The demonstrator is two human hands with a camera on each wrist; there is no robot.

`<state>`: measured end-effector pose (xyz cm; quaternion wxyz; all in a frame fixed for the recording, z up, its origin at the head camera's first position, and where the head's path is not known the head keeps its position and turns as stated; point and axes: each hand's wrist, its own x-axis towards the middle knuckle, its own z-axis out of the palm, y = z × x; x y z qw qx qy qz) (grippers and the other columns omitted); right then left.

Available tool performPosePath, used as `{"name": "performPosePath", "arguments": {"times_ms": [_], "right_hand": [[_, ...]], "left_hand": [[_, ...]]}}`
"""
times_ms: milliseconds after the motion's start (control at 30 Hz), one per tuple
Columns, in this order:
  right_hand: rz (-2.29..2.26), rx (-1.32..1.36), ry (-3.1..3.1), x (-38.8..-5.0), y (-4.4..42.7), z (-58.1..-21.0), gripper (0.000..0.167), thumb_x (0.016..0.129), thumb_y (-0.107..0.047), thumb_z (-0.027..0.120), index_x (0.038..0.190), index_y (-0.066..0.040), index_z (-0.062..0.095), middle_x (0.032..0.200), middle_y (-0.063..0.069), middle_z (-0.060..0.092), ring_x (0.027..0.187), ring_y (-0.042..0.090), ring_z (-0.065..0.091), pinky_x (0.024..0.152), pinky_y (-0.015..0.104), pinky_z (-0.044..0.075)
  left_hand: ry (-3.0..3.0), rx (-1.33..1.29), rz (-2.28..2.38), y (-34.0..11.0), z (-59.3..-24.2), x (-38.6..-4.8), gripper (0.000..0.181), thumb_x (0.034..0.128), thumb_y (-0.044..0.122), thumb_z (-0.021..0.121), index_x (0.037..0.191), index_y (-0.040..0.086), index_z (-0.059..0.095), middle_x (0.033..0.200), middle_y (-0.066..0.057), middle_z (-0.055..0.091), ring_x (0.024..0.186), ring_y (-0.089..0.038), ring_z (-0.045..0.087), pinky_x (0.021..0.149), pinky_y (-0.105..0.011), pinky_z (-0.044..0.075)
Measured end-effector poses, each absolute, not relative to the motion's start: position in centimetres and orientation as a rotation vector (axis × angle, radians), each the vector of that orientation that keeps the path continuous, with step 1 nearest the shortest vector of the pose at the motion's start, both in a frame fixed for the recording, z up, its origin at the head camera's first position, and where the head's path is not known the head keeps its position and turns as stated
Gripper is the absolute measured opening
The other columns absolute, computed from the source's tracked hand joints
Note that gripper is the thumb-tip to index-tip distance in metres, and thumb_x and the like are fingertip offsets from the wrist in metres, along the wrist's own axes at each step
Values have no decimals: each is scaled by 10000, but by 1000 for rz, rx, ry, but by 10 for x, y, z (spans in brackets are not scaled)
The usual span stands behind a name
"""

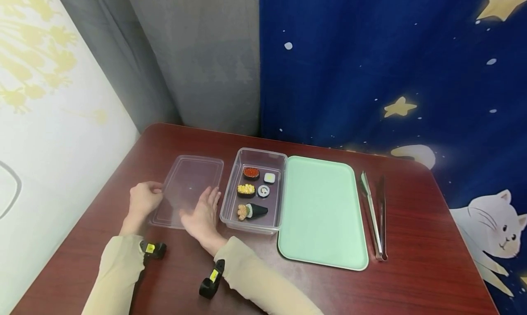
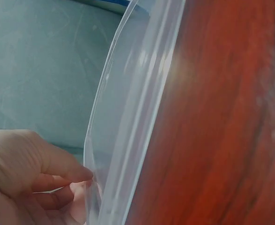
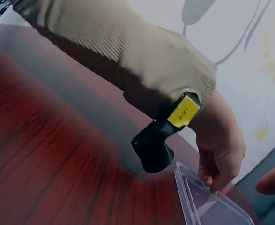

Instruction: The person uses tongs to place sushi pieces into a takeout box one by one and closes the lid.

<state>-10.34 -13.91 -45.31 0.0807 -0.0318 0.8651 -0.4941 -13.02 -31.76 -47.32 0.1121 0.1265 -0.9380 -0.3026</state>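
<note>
A clear plastic lid (image 1: 190, 187) lies left of the clear plastic box (image 1: 233, 216). My left hand (image 1: 144, 197) pinches the lid's left edge between thumb and fingers, as the left wrist view also shows with the lid's rim (image 2: 128, 136). Over the lid's right part is my right hand (image 1: 201, 216), its fingers extended; whether they touch the lid cannot be told. Inside the box sit a red-topped sushi piece (image 1: 251, 173), a yellow-topped one (image 1: 246, 190), a white square roll (image 1: 269, 177), a round roll (image 1: 263, 191) and a cone-shaped hand roll (image 1: 252, 211).
A light green tray (image 1: 323, 214) lies against the box's right side. Metal tongs (image 1: 375, 219) lie to the right of the tray. All stand on a dark red wooden table (image 1: 428, 241), with a wall on the left and curtains (image 1: 329, 67) behind.
</note>
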Motion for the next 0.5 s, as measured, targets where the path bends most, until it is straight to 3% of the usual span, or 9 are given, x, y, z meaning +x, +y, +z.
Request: {"name": "performPosePath", "arguments": {"times_ms": [233, 500], "right_hand": [[-1616, 71, 2453, -108, -141, -460, 842, 761, -168, 670, 1447, 61, 237, 1514, 221, 196, 1385, 342, 187, 1116, 421, 197], [-1756, -1, 2432, -108, -139, -456, 734, 805, -105, 625, 1441, 35, 286, 1489, 171, 299, 1346, 272, 305, 1096, 366, 259]], "left_hand": [[-2747, 361, -867, -323, -473, -129, 284, 738, 14, 542, 955, -114, 672, 755, -202, 676, 710, -344, 593, 634, -415, 448], [-2805, 433, -969, -343, -463, -120, 276, 854, 94, 542, 1044, -65, 665, 872, -193, 697, 664, -145, 599, 599, -289, 457]]}}
